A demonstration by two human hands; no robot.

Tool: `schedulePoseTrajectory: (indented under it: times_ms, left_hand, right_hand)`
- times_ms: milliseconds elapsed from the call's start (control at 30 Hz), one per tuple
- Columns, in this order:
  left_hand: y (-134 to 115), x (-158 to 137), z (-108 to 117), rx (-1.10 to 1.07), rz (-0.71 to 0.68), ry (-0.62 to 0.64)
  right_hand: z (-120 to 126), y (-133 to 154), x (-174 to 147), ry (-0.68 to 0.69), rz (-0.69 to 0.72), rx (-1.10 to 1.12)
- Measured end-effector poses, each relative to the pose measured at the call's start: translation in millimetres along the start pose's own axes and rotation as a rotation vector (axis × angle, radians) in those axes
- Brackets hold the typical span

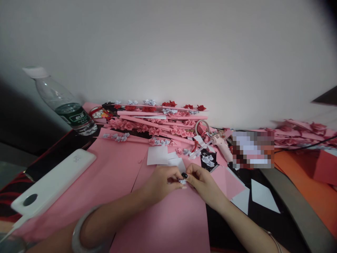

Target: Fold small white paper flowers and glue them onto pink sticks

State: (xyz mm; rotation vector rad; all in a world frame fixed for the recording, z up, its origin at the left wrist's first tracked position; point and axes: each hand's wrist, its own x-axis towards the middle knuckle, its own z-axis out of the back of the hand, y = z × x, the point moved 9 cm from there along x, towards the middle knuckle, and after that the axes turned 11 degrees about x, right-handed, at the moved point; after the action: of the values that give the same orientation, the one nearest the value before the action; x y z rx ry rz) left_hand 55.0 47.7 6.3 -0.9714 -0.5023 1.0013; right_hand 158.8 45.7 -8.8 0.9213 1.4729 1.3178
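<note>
While seemingly finished paper flowers (155,131) lie beyond the hands, a small white paper piece (182,181), apparently half-shaped, sits pinched between the closed fingertips of left hand (160,181) and right hand (206,183). An unfolded white sheet (264,196) remains rightward; a glue gun (222,147) beyond obstructs neither.

We cannot make out the shape of the small white paper piece (182,181), mostly covered by the left hand (161,182) and right hand (204,183), nor what lies under the pixelated patch (253,150) near the far edge of the desk (221,232), and the frame's bottom cuts off the pink sheet (165,221).
</note>
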Motion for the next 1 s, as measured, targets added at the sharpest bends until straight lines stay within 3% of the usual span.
schedulePoseTrajectory:
  times_ms: [533, 800, 1000]
  left_hand:
    - [-6.7, -1.7, 0.2, 0.076, -0.060, -0.025]
    - [-9.2, 1.0, 10.6, -0.043, -0.014, -0.060]
    - [-4.5, 2.7, 14.4, -0.075, 0.021, -0.101]
  right_hand:
    - [-13.7, 6.8, -6.3, 0.085, 0.024, 0.141]
    - [-5.8, 8.3, -5.4, -0.036, 0.028, 0.260]
    - [6.3, 18.1, -9.4, -0.136, 0.155, 0.052]
